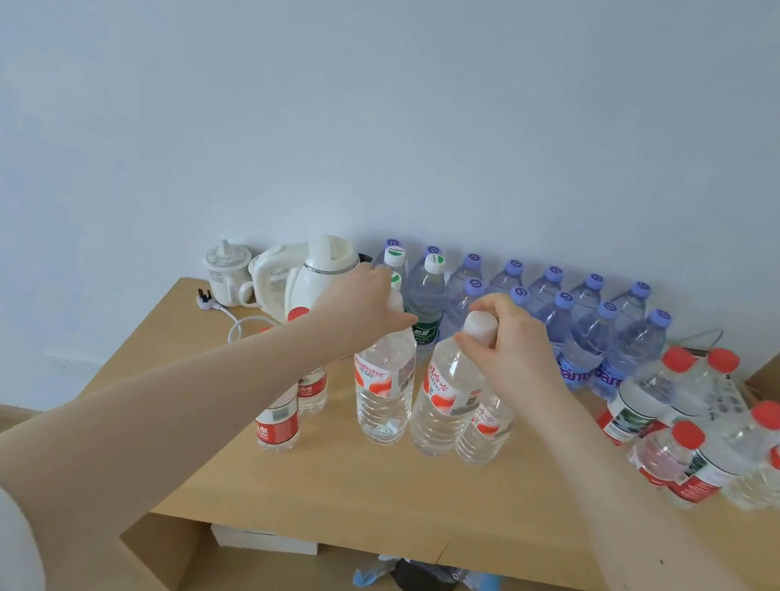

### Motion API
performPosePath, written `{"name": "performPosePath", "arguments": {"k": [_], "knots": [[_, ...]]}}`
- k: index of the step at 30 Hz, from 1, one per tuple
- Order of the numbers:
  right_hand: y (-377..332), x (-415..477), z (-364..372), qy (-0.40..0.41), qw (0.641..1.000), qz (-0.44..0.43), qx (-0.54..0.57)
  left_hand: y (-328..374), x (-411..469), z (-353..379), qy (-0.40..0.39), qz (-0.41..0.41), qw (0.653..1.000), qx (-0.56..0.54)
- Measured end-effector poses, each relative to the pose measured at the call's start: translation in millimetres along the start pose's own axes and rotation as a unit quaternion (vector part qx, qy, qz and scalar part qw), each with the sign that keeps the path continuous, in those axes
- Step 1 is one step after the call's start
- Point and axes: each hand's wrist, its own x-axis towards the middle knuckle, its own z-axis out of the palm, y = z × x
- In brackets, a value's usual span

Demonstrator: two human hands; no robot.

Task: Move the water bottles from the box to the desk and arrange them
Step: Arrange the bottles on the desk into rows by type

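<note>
The counter (393, 504) carries two rows of purple-cap bottles (584, 334) along its back edge, a cluster of red-cap bottles (683, 451) at its right edge and a kettle (319, 272) near its back-left corner. Two big bottles stand upright, just beside each other, at mid-counter. The left hand (361, 300) has its fingers (392, 317) wrapped round the neck of the left bottle (380, 398), and the right hand (511, 332) pinches the white cap (480, 326) of the right bottle (443, 409).
</note>
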Motion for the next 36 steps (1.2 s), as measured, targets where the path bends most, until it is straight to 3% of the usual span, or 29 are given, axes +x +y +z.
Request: {"name": "performPosePath", "arguments": {"k": [13, 18, 36], "knots": [[22, 67, 14, 0.01, 0.995, 0.093, -0.037, -4, 85, 30, -0.074, 0.091, 0.992, 0.039], [41, 87, 14, -0.019, 0.992, 0.119, -0.045, 0, 101, 46, -0.068, 0.075, 0.989, 0.11], [89, 126, 19, -0.125, 0.986, 0.098, -0.044, 21, 137, 87, -0.083, 0.007, 0.983, 0.161]]}}
